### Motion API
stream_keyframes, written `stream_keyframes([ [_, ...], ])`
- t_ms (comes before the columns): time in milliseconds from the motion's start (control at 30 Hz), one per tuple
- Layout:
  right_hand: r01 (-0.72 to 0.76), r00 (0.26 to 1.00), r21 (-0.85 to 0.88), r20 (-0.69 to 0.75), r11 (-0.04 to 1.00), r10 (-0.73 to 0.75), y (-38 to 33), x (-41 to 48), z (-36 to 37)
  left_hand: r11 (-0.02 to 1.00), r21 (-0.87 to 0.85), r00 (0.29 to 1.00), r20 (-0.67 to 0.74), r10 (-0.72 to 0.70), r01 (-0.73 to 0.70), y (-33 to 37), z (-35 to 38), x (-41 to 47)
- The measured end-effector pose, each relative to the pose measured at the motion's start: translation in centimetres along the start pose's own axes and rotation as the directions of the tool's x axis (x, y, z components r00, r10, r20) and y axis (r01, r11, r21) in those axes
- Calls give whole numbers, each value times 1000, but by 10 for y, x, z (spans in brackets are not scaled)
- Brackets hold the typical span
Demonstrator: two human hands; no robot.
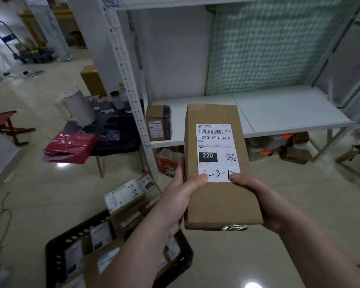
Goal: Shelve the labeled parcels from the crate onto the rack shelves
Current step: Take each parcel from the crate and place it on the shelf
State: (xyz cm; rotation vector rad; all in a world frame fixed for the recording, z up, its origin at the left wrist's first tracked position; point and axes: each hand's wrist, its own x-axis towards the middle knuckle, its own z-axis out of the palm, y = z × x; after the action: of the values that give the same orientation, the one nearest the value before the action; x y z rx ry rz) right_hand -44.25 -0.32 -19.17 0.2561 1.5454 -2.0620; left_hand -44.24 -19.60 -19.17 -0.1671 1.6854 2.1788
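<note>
I hold a long brown cardboard parcel (216, 196) upright in front of me, its white label reading 220-220-C40 with "4-3-1" handwritten below. My left hand (181, 196) grips its left edge, thumb on the label. My right hand (264, 202) grips the right edge, thumb on the label's corner. Behind the parcel is the white rack shelf (289, 113), where one small brown labeled parcel (158, 125) stands at the left end. A black crate (60, 252) with several labeled parcels sits on the floor at lower left.
The rack's perforated white upright (131, 96) rises left of the shelf. A low dark table (121, 142) with a white kettle (77, 107), bottles and a red bag (71, 146) stands left of it. Boxes lie under the shelf. A person stands far back left.
</note>
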Motion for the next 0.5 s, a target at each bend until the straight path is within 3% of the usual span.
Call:
stream_keyframes([
  [200, -46, 999, -61, 11, 997, 47, -23, 4, -73, 999, -32, 999, -32, -2, 1, -22, 64, 31],
  [500, -142, 973, -139, 163, 980, 164, -26, 57, -89, 999, -47, 973, -230, 7, -19, -25, 58, 59],
])
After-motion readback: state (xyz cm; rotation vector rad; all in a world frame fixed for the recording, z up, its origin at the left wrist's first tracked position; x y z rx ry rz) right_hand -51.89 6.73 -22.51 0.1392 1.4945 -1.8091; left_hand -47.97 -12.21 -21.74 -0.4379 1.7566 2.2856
